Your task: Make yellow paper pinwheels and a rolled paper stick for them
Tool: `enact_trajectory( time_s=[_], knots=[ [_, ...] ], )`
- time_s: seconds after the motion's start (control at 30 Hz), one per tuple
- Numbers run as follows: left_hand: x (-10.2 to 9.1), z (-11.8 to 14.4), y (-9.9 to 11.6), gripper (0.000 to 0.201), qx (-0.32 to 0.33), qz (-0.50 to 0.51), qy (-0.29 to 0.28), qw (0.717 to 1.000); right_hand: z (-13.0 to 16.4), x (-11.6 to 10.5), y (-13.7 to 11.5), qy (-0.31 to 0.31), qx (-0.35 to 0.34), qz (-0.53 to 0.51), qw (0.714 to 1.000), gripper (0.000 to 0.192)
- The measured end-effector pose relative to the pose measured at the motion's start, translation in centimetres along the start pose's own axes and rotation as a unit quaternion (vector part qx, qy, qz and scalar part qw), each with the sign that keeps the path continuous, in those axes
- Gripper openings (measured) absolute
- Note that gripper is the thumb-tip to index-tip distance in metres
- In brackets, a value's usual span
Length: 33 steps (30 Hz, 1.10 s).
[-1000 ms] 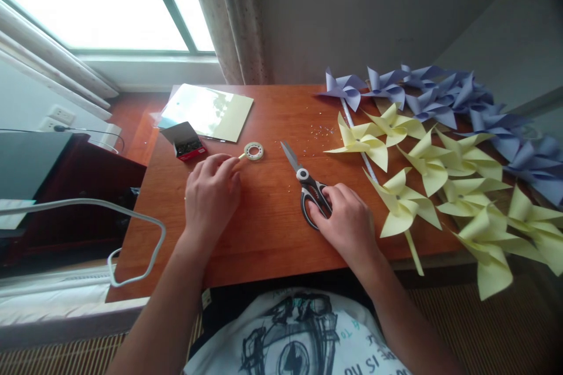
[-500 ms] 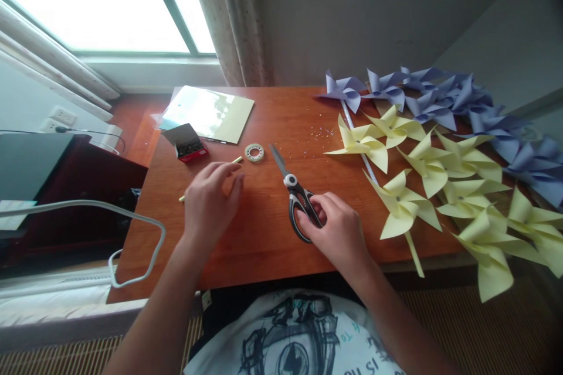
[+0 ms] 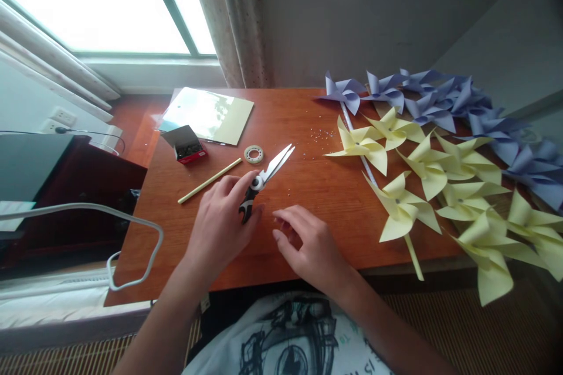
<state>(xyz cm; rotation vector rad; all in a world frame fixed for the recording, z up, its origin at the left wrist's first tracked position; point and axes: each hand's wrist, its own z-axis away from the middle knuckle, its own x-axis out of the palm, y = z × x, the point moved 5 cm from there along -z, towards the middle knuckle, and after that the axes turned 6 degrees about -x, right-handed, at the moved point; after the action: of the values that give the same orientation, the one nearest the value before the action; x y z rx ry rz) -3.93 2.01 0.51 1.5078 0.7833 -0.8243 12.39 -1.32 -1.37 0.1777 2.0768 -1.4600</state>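
Daylight from a tall window [image 3: 109,6] falls across a reddish-brown wooden table [image 3: 308,181]. At its near edge, the left hand [image 3: 219,217] grasps a pair of scissors [image 3: 263,180], fingers and thumb around the handles, blades pointing away and to the right. Just beside it, the right hand [image 3: 309,240] is loosely curled above the table, with nothing visible in its fingers.

Close beyond the left hand lies a thin, pale yellow stick [image 3: 210,181], slanting on the table, straight and plain, with no paper head on it. Near its far end is a roll of tape [image 3: 247,155], lying flat. Behind are a small red box [image 3: 193,156], lid up and dark contents inside, and a stack of yellow sheets [image 3: 241,120], partly under glare.

Well to the right, yellow pinwheels [image 3: 398,200] and purple pinwheels [image 3: 346,91] crowd together, their folded heads seemingly finished; some show sticks. Judging by these, the heads look done, while the loose stick remains unattached.
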Motion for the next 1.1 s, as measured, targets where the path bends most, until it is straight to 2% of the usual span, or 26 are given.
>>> enact_trajectory(
  time_s=[0.07,0.13,0.23,0.37,0.47,0.6,0.7,0.87,0.97,1.1],
  knots=[
    [-0.3,-0.2,-1.4,0.051,-0.003,-0.137,0.023,0.990,0.0,-0.4,0.6,0.000,0.009,0.006,1.000,0.022],
    [-0.1,-0.2,-2.6,0.053,0.007,-0.190,0.019,0.982,0.0,-0.6,1.2,0.000,0.017,0.009,1.000,0.021],
    [0.1,0.0,-4.0,0.053,0.023,-0.199,0.019,0.980,-0.3,-0.8,1.8,0.003,0.021,0.007,1.000,0.020],
    [0.2,0.3,-4.8,0.050,0.041,-0.195,0.015,0.980,-1.8,-1.5,1.9,0.011,0.021,0.020,1.000,0.020],
    [0.2,0.6,-4.8,0.048,0.048,-0.190,0.017,0.980,-4.0,-2.2,1.4,0.022,-0.004,0.048,0.999,0.020],
    [0.4,0.8,-4.7,0.044,0.052,-0.186,0.022,0.981,-8.4,-2.4,0.6,0.026,-0.074,0.106,0.991,0.020],
    [0.5,0.9,-4.7,0.043,0.051,-0.194,0.030,0.979,-12.3,-1.3,0.5,-0.006,-0.127,0.161,0.979,0.024],
    [0.2,0.7,-5.1,0.040,0.041,-0.206,0.047,0.977,-18.5,2.0,1.2,-0.106,-0.134,0.312,0.935,0.025],
    [-0.3,0.4,-5.0,0.039,0.029,-0.213,0.052,0.975,-20.7,4.3,1.1,-0.151,-0.160,0.376,0.900,0.026],
    [-0.6,0.5,-3.6,0.034,0.053,-0.172,0.086,0.980,-22.2,6.2,0.9,-0.180,-0.158,0.396,0.886,0.029]
  ],
)
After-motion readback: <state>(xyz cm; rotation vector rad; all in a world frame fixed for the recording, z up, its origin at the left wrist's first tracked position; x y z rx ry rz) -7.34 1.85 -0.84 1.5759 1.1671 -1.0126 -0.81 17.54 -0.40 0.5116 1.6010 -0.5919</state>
